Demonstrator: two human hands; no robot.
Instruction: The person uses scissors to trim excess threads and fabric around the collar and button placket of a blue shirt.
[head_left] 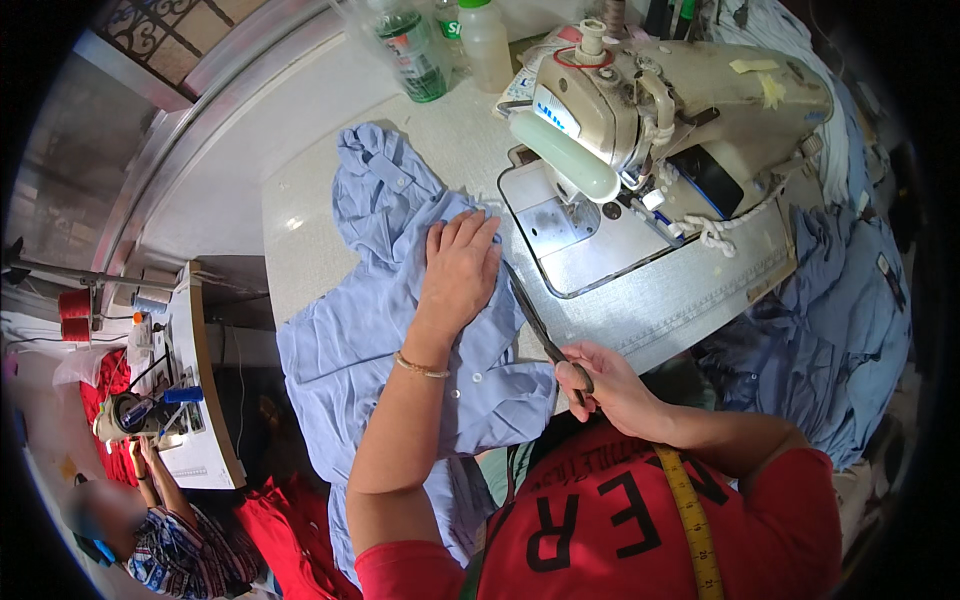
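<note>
A light blue button-up shirt (345, 345) lies rumpled over the table, and part of it hangs down toward my lap. My left hand (462, 268) rests flat on its upper part, fingers stretched out over the cloth. In my right hand (618, 392), at the table's near edge, is a pair of dark scissors (537, 322). Their long blades point away from me, along the right edge of the shirt near my left fingertips. Whether the blade tips touch the cloth I cannot tell.
A sewing machine (690, 100) stands at the right, with a phone (706, 182) on its bed. Bottles (486, 50) stand at the back. Blue garments (840, 330) are heaped at the right. At lower left a co-worker (185, 545) sews red cloth. A yellow tape measure (690, 510) hangs over me.
</note>
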